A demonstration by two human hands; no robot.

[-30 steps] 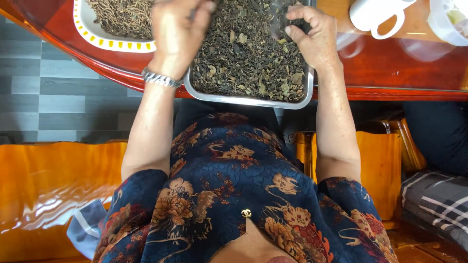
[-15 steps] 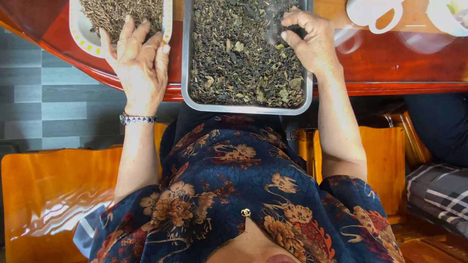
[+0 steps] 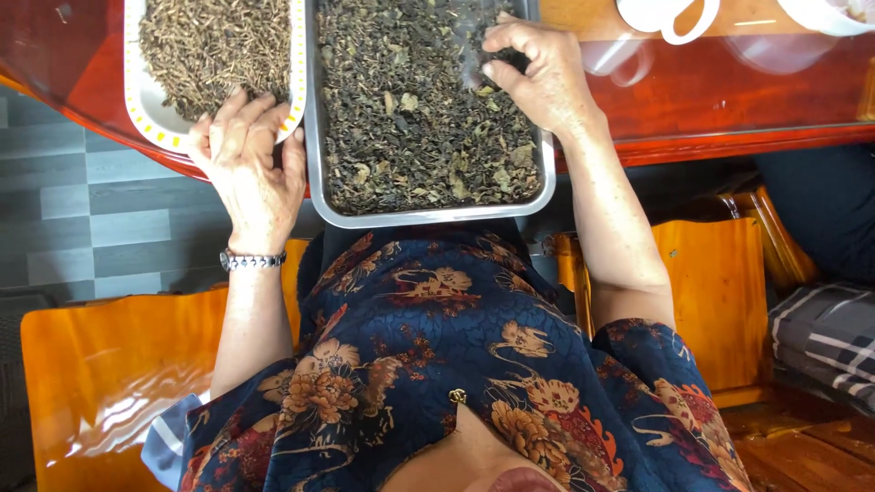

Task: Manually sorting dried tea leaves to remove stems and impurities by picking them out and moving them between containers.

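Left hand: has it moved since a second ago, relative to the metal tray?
Yes. The left hand left the leaves in the metal tray and went left, now resting on the white tray rim.

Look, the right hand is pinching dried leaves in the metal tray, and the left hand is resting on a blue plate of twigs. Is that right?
Almost. The plate is white with a yellow dotted rim, not blue, as the head view shows. The rest holds: the right hand pinches dried leaves in the metal tray, and the left hand rests on the plate of twigs.
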